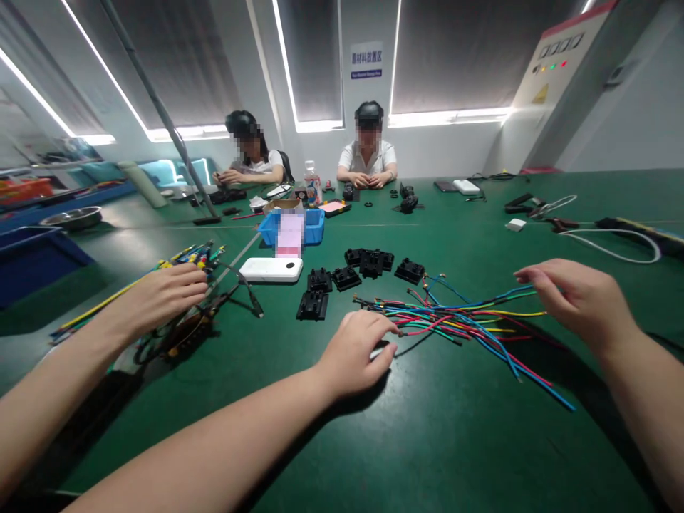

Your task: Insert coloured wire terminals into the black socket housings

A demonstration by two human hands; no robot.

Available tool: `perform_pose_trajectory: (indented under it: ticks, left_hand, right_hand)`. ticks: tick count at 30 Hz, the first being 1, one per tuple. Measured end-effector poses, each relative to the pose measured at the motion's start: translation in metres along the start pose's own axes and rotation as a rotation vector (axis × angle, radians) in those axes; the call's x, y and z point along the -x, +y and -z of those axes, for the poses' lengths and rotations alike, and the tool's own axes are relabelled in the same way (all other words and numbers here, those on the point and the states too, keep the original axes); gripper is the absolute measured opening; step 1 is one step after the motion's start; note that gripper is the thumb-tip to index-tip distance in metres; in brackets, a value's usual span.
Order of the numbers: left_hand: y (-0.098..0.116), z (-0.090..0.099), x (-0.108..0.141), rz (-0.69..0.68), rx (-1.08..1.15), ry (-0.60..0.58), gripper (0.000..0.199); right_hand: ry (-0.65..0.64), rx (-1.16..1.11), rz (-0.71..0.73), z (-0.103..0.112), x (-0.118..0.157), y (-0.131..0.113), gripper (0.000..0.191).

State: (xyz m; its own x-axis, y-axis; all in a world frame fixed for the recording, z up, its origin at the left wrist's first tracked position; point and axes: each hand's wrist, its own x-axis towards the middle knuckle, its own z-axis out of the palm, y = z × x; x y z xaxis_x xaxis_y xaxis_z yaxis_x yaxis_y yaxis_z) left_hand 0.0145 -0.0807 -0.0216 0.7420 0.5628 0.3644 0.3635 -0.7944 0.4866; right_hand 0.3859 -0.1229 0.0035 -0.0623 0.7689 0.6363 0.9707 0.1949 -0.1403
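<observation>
My left hand (355, 349) is low over the table at centre, fingers curled and thumb just below the index finger. A small white piece shows between them, its kind unclear. Touching or close to its fingertips is the left end of a loose bundle of coloured wires (454, 313), in red, blue, green and yellow, some with metal terminals. My right hand (580, 299) is at the bundle's right end, thumb and index finger closed together. Blue and green wires run behind its thumb; whether they are held is hidden. Several black plastic blocks (313, 305) lie behind my left hand.
At left, a co-worker's hand (174, 292) rests over another wire bundle (80, 324). Beyond are a white power bank (271, 270), a blue tray (315, 228) and a bottle (312, 184). Two people sit across the table. A white cable (635, 256) lies at right.
</observation>
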Motion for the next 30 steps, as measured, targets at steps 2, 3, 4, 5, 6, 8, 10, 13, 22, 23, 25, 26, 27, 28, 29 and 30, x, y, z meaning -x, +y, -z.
perform_pose_trajectory:
  ticks: [2,3,4,5,6,8,10,13,22,23,25,26,27,28,29,30]
  left_hand:
    - [0.001,0.001,0.000,-0.048,-0.023,-0.018,0.020]
    - [0.000,0.001,0.000,-0.059,-0.044,-0.006,0.020]
    - [-0.001,0.002,-0.001,-0.062,-0.074,0.022,0.018]
    - [-0.003,0.003,-0.001,-0.054,-0.109,0.056,0.016]
    - [-0.005,0.003,-0.002,-0.038,-0.148,0.089,0.015]
    - [-0.010,0.004,-0.003,0.004,-0.215,0.121,0.020]
    - [-0.014,0.004,-0.004,0.032,-0.250,0.102,0.024]
    - [-0.020,0.004,-0.005,0.030,-0.294,0.063,0.025]
    - [-0.033,0.013,-0.007,0.090,-0.386,0.003,0.026]
    - [-0.033,0.013,-0.008,0.086,-0.382,-0.012,0.026]
    - [-0.033,0.014,-0.010,0.074,-0.372,-0.045,0.026]
    - [-0.033,0.014,-0.011,0.068,-0.368,-0.062,0.026]
    - [-0.033,0.015,-0.011,0.064,-0.364,-0.079,0.026]
    - [-0.033,0.015,-0.012,0.060,-0.362,-0.096,0.027]
    - [-0.033,0.016,-0.013,0.057,-0.359,-0.111,0.026]
    - [-0.033,0.017,-0.013,0.057,-0.359,-0.123,0.026]
  right_hand:
    - [0.018,-0.006,-0.032,0.006,0.002,0.003,0.027]
    - [0.022,-0.013,-0.042,0.007,0.003,0.004,0.026]
    - [0.028,-0.018,-0.051,0.008,0.004,0.005,0.025]
    - [0.025,-0.022,-0.053,0.007,0.004,0.006,0.024]
    - [0.020,-0.029,-0.054,0.006,0.005,0.007,0.024]
    - [0.011,-0.042,-0.055,0.005,0.005,0.007,0.024]
    - [0.018,-0.074,-0.048,0.005,0.004,0.002,0.022]
    - [0.047,-0.169,0.001,0.009,0.000,-0.018,0.020]
    - [-0.435,-0.292,0.473,0.010,-0.002,-0.128,0.072]
    - [-0.465,-0.293,0.466,0.008,0.000,-0.134,0.080]
    - [-0.485,-0.278,0.461,0.004,0.003,-0.138,0.086]
    - [-0.485,-0.264,0.464,0.000,0.004,-0.136,0.086]
    - [-0.473,-0.250,0.471,-0.005,0.005,-0.132,0.087]
    - [-0.462,-0.234,0.484,-0.011,0.006,-0.126,0.088]
    - [-0.440,-0.216,0.481,-0.018,0.007,-0.119,0.089]
    - [-0.385,-0.207,0.482,-0.026,0.008,-0.111,0.093]
